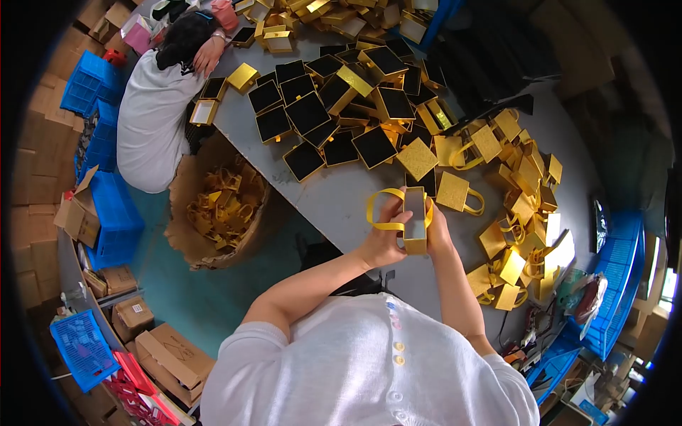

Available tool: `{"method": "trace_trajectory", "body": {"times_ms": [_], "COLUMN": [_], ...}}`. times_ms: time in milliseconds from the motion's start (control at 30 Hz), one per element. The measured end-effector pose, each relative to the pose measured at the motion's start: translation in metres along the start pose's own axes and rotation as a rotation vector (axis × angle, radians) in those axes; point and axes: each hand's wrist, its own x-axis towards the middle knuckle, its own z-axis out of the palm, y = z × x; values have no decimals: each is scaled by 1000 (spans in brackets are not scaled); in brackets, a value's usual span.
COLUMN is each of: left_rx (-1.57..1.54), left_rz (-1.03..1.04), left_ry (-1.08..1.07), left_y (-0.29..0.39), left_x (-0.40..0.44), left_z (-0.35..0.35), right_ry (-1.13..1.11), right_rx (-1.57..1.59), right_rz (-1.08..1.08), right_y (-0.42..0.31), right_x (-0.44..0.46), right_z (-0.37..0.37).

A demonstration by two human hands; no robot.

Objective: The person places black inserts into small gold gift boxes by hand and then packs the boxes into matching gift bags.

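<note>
Over the near edge of the grey table, my left hand (384, 240) and my right hand (438, 233) grip a small gold gift box (415, 245) from both sides. Its open side faces up and shows a pale inside. A yellow ribbon handle (383, 226) loops out to the left, past my left fingers. My right fingers wrap the box's right side and are partly hidden behind it. Just beyond my hands lie a gold box with a ribbon loop (452, 192) and black-lined box trays (374, 147).
More gold ribbon-handled boxes (526, 206) are heaped on the right. At the left, a large carton (181, 234) holds many gold pieces beside a bent-over co-worker (156, 117). Blue crates (117, 220) stand along the left, and a blue rack (614, 284) is at the right.
</note>
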Motion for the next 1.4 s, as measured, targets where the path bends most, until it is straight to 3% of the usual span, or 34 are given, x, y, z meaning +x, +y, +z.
{"method": "trace_trajectory", "body": {"times_ms": [67,133,200,267,333,400,467,533,600,633,667,733,800,867,933,1000,1133,1200,1267,1333,1400], "left_rx": [-6,-14,272,450,777,791,796,798,800,751,753,732,889,560,654,753,666,463,378,275,309], "left_rz": [24,117,132,-186,-489,-613,-638,-173,189,307,291,351,251,-483,-754,-755,-505,-387,-363,-175,-176], "left_ry": [-31,-340,-255,-43,-201,-428,-476,-850,-1071,-1113,-1128,-970,-970,-96,-167,-367,-274,-192,-186,-426,-518], "left_y": [-10,-24,-89,-101,-115,-151,-141,-114,-96,-97,-103,-111,-100,-86,-62,-57,-86,-52,-8,12,5], "left_x": [3,12,-6,41,79,91,90,63,30,17,3,-8,-19,-45,-62,-69,-71,-28,9,29,22], "left_z": [-6,-30,-39,-37,-29,-28,-34,-51,-70,-78,-85,-96,-99,-83,-45,-27,-43,-65,-71,-68,-61], "right_ry": [24,11,92,55,98,53,92,125,144,160,170,176,190,195,203,206,258,252,287,275,177], "right_rx": [26,152,102,18,13,57,20,-26,-57,-83,-108,-125,-195,-142,-150,-223,-448,-479,-753,-829,-903], "right_rz": [-58,-165,-242,-253,-248,-286,-309,-350,-324,-315,-306,-298,-336,-321,-318,-320,-459,-477,-475,-466,-538], "right_y": [-2,-12,-21,-23,-21,-20,-29,-27,-22,-19,-15,-13,-12,-7,-3,2,-1,-1,1,3,6], "right_x": [13,17,20,23,22,28,20,13,10,11,12,14,14,14,14,22,28,34,32,32,34], "right_z": [-21,-35,-54,-68,-68,-76,-77,-86,-94,-96,-95,-96,-103,-105,-98,-98,-100,-104,-98,-85,-77]}}
